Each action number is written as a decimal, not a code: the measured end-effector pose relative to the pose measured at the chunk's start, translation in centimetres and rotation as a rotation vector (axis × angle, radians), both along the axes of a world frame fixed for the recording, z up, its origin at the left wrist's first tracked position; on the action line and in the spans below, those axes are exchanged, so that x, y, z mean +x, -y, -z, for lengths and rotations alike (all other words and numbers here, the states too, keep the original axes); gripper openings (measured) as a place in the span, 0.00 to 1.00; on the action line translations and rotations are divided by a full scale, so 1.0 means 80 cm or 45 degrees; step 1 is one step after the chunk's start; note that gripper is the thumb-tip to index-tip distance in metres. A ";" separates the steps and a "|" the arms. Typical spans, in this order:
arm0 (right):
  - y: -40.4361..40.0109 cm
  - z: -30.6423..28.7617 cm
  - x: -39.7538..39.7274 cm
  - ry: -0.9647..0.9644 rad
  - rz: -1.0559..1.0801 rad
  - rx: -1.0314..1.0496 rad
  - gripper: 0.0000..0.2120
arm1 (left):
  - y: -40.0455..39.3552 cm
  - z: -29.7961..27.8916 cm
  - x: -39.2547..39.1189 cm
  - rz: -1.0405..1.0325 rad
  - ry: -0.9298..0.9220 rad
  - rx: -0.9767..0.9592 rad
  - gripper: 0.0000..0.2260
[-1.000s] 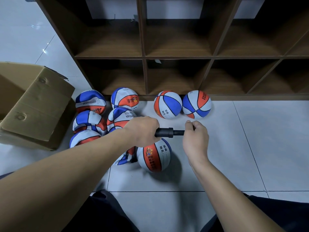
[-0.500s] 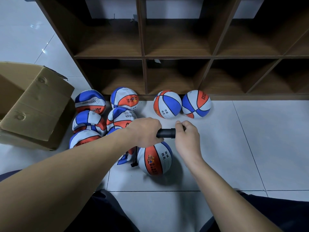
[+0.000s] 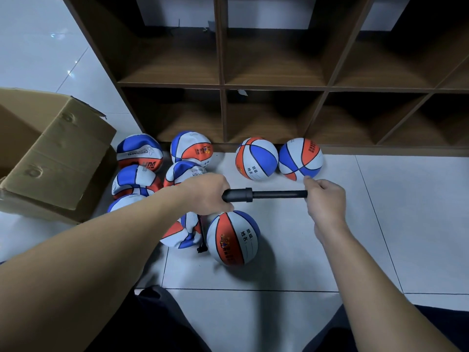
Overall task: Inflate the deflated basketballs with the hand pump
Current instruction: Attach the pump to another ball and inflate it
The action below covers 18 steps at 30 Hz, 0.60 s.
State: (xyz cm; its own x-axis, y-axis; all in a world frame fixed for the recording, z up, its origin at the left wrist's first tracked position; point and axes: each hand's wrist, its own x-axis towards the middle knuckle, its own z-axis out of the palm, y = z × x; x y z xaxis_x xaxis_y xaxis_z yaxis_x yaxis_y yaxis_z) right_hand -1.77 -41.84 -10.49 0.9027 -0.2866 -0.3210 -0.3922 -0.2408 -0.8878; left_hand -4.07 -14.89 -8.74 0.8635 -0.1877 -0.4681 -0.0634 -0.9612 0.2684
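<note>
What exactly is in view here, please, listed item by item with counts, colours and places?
Round basketballs: three, blue, white and orange; two by the shelf base, one on the floor below the pump.
Deflated basketballs: six showing, same colours, clustered left of the round ones, e.g.; some partly hidden by the left arm.
Hand pump: one, black, held level above the floor, its rod drawn out to the right.
Hose: one, black, hanging beside the nearest ball.
Cardboard box: one, brown, far left, open.
Shelf unit: one, dark wood, open cubbies, behind the balls.
Floor: white tiles.
Left hand: grips the pump barrel.
Right hand: grips the rod's end.
</note>
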 end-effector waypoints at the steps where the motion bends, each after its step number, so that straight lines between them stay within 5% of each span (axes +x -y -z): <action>1: 0.002 0.000 0.001 -0.018 0.015 0.019 0.22 | -0.001 0.000 0.000 0.002 0.005 -0.003 0.15; 18: -0.049 0.014 -0.032 0.071 -0.024 -0.129 0.18 | 0.039 -0.003 -0.006 0.089 0.226 0.145 0.13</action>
